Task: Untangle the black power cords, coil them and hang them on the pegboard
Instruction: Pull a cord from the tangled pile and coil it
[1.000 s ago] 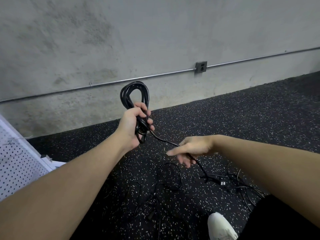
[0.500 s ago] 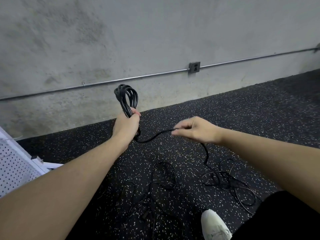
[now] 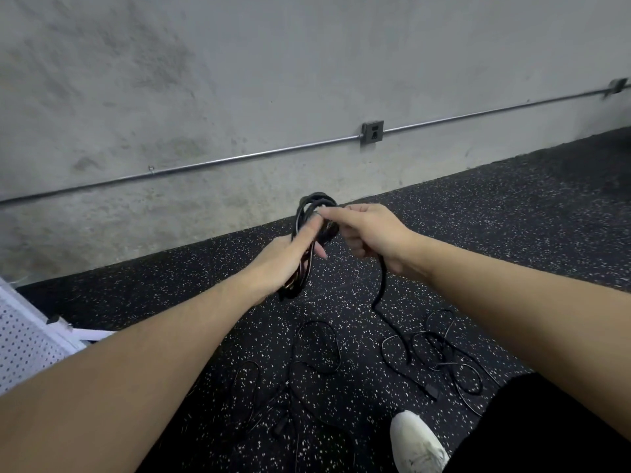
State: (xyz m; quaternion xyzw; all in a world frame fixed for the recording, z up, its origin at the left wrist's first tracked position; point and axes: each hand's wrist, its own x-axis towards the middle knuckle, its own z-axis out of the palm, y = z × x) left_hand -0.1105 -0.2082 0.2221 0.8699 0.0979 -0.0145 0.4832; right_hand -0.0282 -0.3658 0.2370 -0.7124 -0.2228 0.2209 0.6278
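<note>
several loops of black cord form a coil held up in front of the concrete wall, gripped in the left hand with fingers curled round the bundle, while the right hand pinches the cord's free length against the top of the coil. from the right hand that free length drops to the speckled floor, where more loose cords lie tangled near a white shoe, and a white pegboard shows at the left edge.
</note>
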